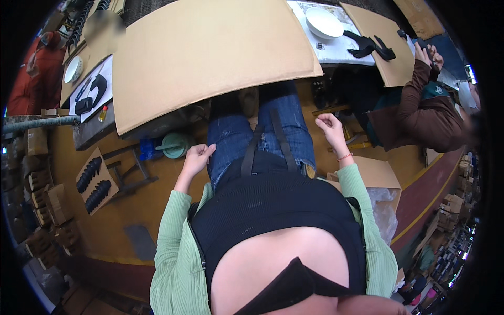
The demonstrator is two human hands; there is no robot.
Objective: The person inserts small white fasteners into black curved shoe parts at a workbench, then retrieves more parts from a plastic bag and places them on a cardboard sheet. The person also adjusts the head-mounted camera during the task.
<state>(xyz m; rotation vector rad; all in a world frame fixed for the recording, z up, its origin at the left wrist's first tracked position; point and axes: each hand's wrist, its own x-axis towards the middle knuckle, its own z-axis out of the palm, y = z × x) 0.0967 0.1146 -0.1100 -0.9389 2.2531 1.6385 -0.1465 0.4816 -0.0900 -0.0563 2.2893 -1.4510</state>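
Beside my left thigh, my left hand (pixel 198 159) is closed, its fingers curled in, and I see nothing in it. My right hand (pixel 332 132) is raised off my right thigh, fingers bent and thumb near the fingertips, with nothing visible between them. Both hands are apart from the large cardboard sheet (pixel 215 50) lying bare on the table in front of me. Blue jeans (pixel 231 131) cover my legs, and two dark straps (pixel 283 139) lie over my lap.
A white bowl (pixel 324 23) and black strips (pixel 362 44) are at the far right; another bowl (pixel 73 69) and a small yellow bottle (pixel 103 113) at the left. Lower down are a green bucket (pixel 175 145), a board of black parts (pixel 94 184) and an open carton (pixel 375 170). A co-worker (pixel 430 110) sits right.
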